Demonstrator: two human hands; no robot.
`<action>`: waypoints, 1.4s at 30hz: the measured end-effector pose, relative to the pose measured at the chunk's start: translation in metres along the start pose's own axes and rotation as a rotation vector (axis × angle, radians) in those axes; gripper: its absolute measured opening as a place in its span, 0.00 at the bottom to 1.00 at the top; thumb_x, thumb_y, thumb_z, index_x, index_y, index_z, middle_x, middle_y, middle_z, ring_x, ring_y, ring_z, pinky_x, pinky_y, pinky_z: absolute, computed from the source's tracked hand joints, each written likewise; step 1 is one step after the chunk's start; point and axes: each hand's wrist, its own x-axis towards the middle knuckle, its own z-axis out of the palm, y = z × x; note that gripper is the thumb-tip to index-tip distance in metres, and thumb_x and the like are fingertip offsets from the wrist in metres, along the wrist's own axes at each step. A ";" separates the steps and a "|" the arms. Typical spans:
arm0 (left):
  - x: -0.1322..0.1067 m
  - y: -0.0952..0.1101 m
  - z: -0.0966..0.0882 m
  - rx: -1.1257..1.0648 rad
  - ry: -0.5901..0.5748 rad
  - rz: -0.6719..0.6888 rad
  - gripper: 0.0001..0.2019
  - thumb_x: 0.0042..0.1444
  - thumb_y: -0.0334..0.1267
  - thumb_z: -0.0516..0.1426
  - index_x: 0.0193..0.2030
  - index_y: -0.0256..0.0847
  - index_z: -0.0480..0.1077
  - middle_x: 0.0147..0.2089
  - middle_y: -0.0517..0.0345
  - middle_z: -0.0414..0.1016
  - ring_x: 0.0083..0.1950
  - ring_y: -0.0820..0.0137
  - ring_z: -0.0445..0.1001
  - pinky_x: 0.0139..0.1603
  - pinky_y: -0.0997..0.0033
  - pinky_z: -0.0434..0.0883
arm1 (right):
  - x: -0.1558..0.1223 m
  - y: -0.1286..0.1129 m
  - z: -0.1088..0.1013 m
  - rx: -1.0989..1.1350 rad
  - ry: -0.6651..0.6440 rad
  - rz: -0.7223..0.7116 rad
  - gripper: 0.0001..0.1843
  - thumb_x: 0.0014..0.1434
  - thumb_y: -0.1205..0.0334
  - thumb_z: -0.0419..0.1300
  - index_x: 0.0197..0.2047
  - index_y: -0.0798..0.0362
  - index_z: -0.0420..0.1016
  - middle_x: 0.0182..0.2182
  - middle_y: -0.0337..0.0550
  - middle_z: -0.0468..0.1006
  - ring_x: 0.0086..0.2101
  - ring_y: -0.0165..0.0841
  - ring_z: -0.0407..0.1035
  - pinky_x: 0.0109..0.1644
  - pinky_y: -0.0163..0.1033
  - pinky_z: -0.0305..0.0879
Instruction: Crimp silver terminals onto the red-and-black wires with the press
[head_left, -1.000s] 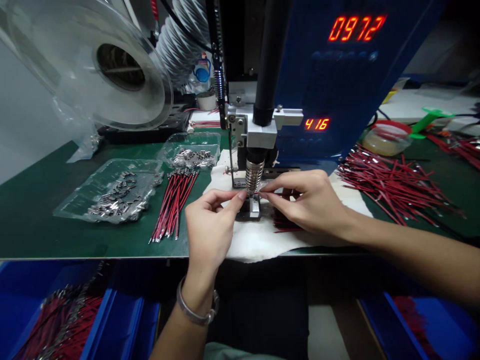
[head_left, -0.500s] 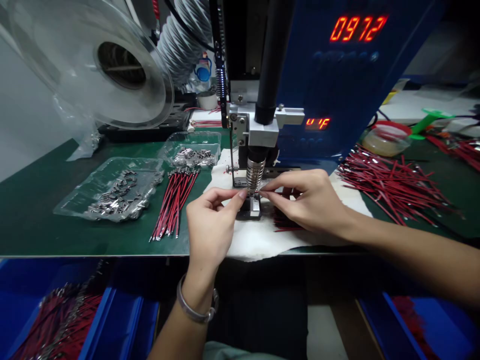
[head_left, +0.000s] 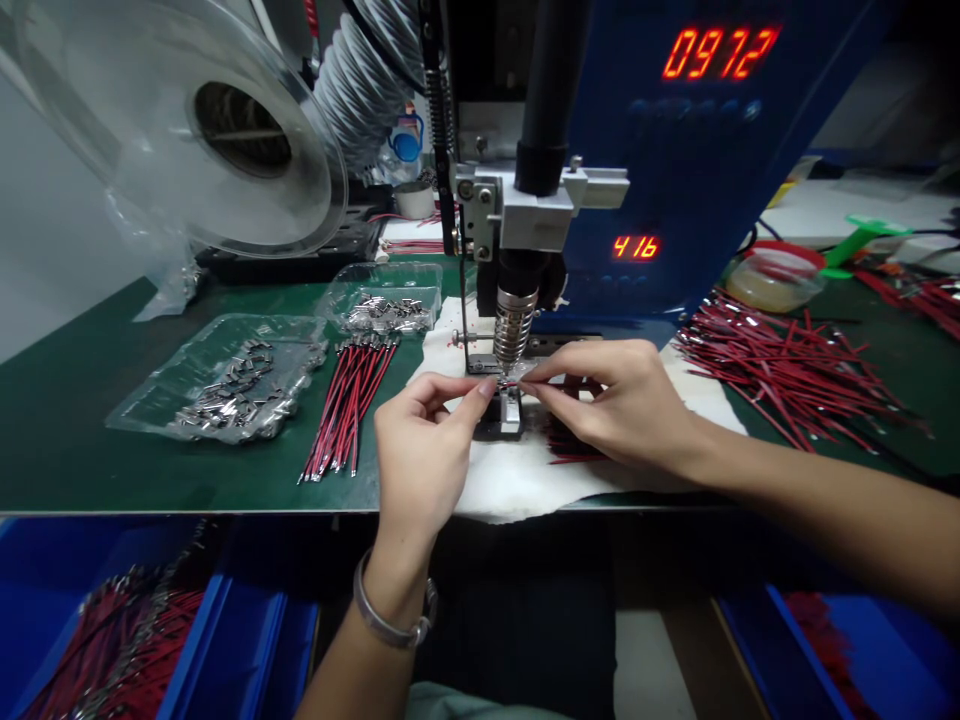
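My left hand (head_left: 424,445) is closed in a pinch at the left of a small metal fixture (head_left: 510,410), under the tip of a soldering machine head (head_left: 514,325). What sits between its thumb and forefinger is too small to name. From the right, my right hand (head_left: 619,400) pinches a thin red wire (head_left: 513,383), whose end lies over the fixture between my fingertips. Beneath my right hand, more dark red wires (head_left: 574,445) lie on a white cloth (head_left: 510,495), partly hidden.
Left of my hands lie a bundle of red wires (head_left: 349,405) and two clear trays (head_left: 142,400) of small metal parts. A big wire pile (head_left: 787,370) lies right. A clear reel (head_left: 150,130) hangs upper left; a blue machine housing (head_left: 675,150) stands behind. Blue bins (head_left: 247,640) sit below the table edge.
The machine head has risen slightly, leaving its tip more visible above the fixture. The lower red display reads differently, now 416. Both hands have stayed almost still.
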 end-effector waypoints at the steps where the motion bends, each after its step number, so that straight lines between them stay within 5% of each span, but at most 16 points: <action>1: 0.000 0.000 0.000 0.000 0.000 0.004 0.11 0.46 0.42 0.66 0.32 0.36 0.77 0.30 0.52 0.77 0.30 0.69 0.73 0.29 0.75 0.67 | 0.000 0.001 0.000 -0.009 0.001 -0.008 0.06 0.57 0.67 0.61 0.35 0.54 0.80 0.30 0.41 0.80 0.28 0.29 0.72 0.32 0.33 0.63; 14: -0.002 0.002 -0.002 0.019 -0.005 0.028 0.11 0.48 0.42 0.65 0.31 0.36 0.76 0.30 0.54 0.76 0.28 0.72 0.69 0.27 0.76 0.63 | -0.003 0.005 0.000 -0.079 0.003 -0.114 0.08 0.60 0.64 0.58 0.36 0.54 0.79 0.31 0.43 0.81 0.31 0.31 0.73 0.35 0.35 0.65; 22: -0.003 0.000 -0.005 0.043 -0.008 -0.005 0.13 0.47 0.45 0.65 0.32 0.36 0.77 0.28 0.53 0.76 0.24 0.73 0.67 0.23 0.75 0.60 | 0.001 0.012 -0.004 -0.069 -0.128 -0.268 0.09 0.60 0.69 0.55 0.41 0.55 0.75 0.33 0.44 0.80 0.30 0.30 0.71 0.33 0.34 0.63; 29: -0.002 -0.002 -0.004 0.024 -0.010 -0.007 0.13 0.47 0.45 0.65 0.32 0.36 0.77 0.29 0.53 0.76 0.24 0.75 0.64 0.23 0.76 0.59 | 0.003 0.010 -0.005 -0.064 -0.171 -0.217 0.08 0.61 0.67 0.56 0.41 0.55 0.76 0.32 0.44 0.78 0.30 0.30 0.70 0.33 0.34 0.61; 42: -0.002 0.003 -0.002 -0.028 -0.016 -0.026 0.13 0.47 0.45 0.65 0.31 0.35 0.77 0.18 0.64 0.57 0.20 0.80 0.51 0.18 0.79 0.49 | 0.005 0.015 -0.008 -0.070 -0.192 -0.276 0.10 0.60 0.71 0.54 0.43 0.57 0.75 0.32 0.43 0.76 0.30 0.29 0.69 0.33 0.33 0.60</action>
